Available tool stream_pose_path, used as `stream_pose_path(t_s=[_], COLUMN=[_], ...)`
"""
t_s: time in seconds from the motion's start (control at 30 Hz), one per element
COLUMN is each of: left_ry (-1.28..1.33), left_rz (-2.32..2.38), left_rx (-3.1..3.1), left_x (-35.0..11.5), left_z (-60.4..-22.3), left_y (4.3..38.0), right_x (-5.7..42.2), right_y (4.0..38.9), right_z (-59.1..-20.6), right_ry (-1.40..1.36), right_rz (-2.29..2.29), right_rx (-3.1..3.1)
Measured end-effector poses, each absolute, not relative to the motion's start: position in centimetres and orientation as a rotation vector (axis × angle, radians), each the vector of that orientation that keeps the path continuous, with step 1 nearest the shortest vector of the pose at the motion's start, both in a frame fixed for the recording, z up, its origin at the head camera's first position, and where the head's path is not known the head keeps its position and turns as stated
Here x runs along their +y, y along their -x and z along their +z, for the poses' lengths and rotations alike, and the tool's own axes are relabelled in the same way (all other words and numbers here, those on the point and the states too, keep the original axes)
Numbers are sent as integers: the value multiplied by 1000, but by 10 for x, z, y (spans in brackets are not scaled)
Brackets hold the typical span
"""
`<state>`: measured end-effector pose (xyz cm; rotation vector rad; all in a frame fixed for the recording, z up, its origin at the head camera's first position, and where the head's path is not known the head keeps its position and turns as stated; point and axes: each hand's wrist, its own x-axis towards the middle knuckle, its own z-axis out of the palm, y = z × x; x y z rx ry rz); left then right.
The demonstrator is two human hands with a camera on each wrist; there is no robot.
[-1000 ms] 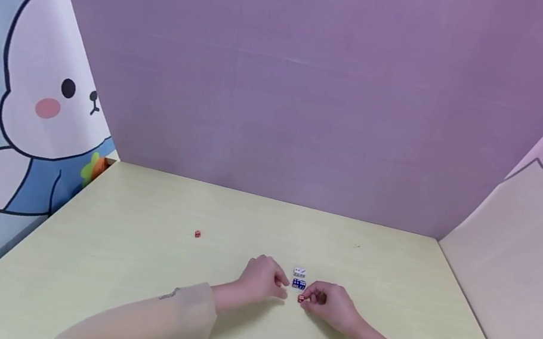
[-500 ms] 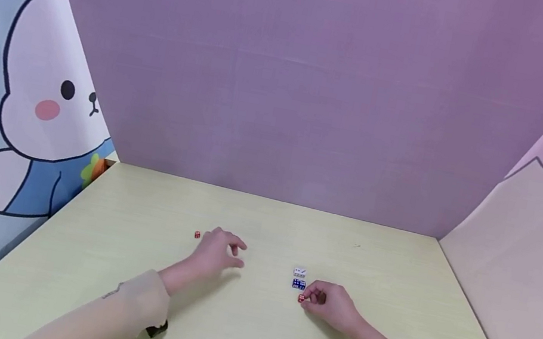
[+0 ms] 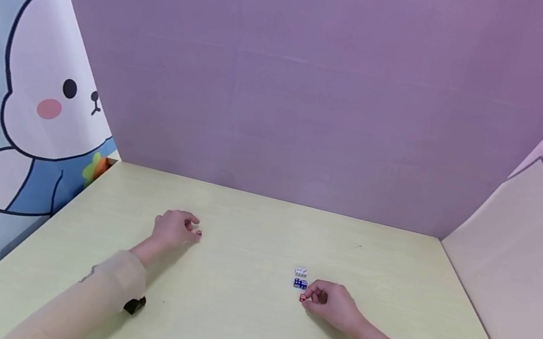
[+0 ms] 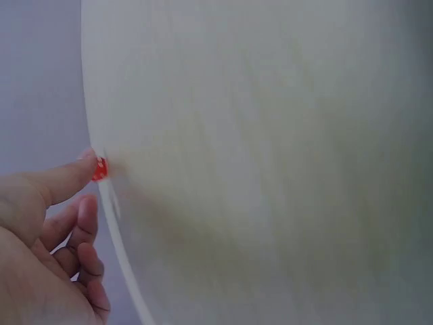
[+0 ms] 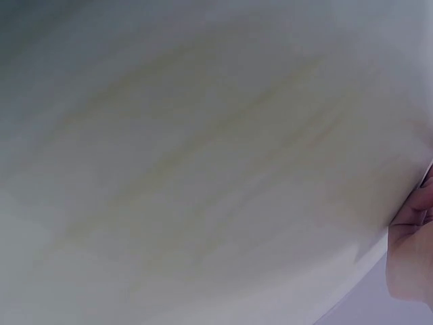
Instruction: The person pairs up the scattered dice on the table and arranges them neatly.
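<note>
My left hand (image 3: 175,229) is at a small red die (image 3: 199,233) on the left part of the table. Its thumb is at the die, while the index finger stands apart above it; the left wrist view shows the same red die (image 4: 100,169) by the tip of one digit, the other fingers bent below. With curled fingers, my right hand (image 3: 335,305) holds another red die (image 3: 303,298) by finger and thumb on the table. Just beyond it lie a pair of blue dice (image 3: 300,284) and, behind them, a pair of white dice (image 3: 300,271), each pair side by side.
The pale wooden table (image 3: 234,320) is bounded by a purple panel (image 3: 293,107) at the back. Printed cloths stand at both sides, the left one (image 3: 39,92) with a rabbit drawing.
My left hand has moved left, away from the rows of dice, and reached the far red die. The right hand has stayed in place at its red die.
</note>
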<state>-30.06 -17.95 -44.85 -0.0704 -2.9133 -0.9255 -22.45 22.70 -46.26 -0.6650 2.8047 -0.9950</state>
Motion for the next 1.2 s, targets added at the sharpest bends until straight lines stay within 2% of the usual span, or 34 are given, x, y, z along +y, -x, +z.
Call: stream_pose_path(t_s=[0.27,0.47,0.9,1.2], left_ry=[23,88,298,425], left_rz=[-883,-921,-1268,-1347], left_rx=[-2969,-2967,-2942,-2951], left_x=[-186,-180,-141,-111], left_z=[-452,-452,-454,-458], left_y=[309,313,315,310], right_x=[227,226,226,226], right_y=[225,225,224,225], right_z=[-462,-461,-461,-461], right_ry=[663,654,649,654], right_rz=[-1001,-1001,-990,-995], right_rx=[2795,2791,2795,2792])
